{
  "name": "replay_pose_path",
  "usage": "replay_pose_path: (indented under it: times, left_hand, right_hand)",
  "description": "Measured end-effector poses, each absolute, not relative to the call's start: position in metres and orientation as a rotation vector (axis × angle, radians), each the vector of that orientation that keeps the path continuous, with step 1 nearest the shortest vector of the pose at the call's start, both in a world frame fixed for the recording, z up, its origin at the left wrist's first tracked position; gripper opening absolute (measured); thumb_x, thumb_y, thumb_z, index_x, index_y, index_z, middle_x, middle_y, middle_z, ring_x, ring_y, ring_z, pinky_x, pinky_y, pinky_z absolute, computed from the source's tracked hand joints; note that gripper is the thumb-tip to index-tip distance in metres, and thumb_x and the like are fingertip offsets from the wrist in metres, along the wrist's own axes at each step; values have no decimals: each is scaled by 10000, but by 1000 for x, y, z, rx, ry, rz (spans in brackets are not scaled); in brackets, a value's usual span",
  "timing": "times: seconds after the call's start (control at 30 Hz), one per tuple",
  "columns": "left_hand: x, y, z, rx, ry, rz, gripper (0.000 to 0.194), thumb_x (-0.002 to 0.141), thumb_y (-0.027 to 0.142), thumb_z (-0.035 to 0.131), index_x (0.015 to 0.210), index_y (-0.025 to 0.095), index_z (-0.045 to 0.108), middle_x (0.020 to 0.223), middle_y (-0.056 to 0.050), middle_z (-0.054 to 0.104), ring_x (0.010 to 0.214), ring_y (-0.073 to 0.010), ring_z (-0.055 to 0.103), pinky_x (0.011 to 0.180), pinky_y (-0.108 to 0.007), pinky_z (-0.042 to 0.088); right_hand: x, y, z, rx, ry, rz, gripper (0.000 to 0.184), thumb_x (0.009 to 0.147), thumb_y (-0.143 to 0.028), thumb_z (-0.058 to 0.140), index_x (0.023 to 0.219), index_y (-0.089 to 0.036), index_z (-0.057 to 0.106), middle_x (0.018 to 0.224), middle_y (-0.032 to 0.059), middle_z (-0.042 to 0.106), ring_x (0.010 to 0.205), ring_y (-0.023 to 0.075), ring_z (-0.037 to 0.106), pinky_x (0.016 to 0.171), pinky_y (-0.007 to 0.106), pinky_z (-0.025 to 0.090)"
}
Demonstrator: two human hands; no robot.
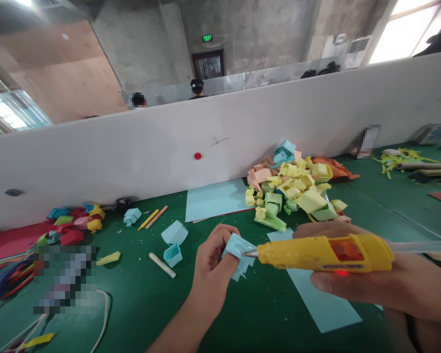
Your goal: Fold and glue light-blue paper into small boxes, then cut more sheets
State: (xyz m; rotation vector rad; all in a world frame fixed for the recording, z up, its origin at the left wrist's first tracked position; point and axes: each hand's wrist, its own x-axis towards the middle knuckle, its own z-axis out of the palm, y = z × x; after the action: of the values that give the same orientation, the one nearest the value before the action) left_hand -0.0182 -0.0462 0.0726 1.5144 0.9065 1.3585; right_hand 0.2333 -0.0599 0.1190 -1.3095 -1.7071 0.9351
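The left hand pinches a small folded blue paper piece between bent fingers, closed so that thumb and forefinger press on its near edge; the rest of the piece projects beyond them, toward the right hand. The fingers of the right hand are curled about a yellow glue gun, whose tapered metal nozzle meets the paper's glossy upper face in this view. The gun has a smooth, stained plastic body, an orange window and a translucent rod at the rear. On the smooth green bench lie two angular blue paper forms, a slim whitish stick, a flat blue strip and a heap of creased, boxlike paper shapes.
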Motion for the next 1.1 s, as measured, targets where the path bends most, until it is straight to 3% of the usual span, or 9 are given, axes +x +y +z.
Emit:
replay_pose_path:
  times: [0.17, 0.33, 0.83, 1.1]
  left_hand:
    - [-19, -46, 72, 1514, 910, 1346, 191, 908, 293, 598, 754, 180, 598, 875, -43, 483, 721, -157, 437, 596, -264, 331]
    - [-19, -46, 74, 1485, 899, 1342, 189, 905, 281, 605, 745, 182, 592, 873, -33, 480, 720, -151, 430, 598, -266, 323]
    - [-17, -48, 77, 1408, 920, 1359, 185, 877, 286, 627, 729, 184, 582, 862, -24, 479, 715, -148, 419, 611, -271, 317]
    - [-19, -47, 75, 1420, 917, 1346, 160, 896, 269, 613, 759, 186, 597, 856, -20, 477, 707, -142, 416, 607, -268, 322]
  right_hand:
    - [237, -61, 112, -1325, -1700, 1108, 450, 623, -584, 833, 991, -335, 764, 905, 49, 762, 687, 265, 705, 555, 342, 631]
    - [247, -53, 104, -1274, -1756, 1084, 413, 636, -555, 821, 997, -366, 759, 993, 45, 766, 741, 283, 721, 567, 343, 642]
    - [236, -66, 113, -1359, -1664, 980, 333, 605, -581, 825, 813, -329, 759, 841, 41, 736, 665, 252, 677, 465, 311, 575]
    - [235, -67, 117, -1392, -1657, 1028, 378, 600, -608, 824, 851, -335, 755, 793, 23, 709, 619, 231, 651, 480, 316, 571]
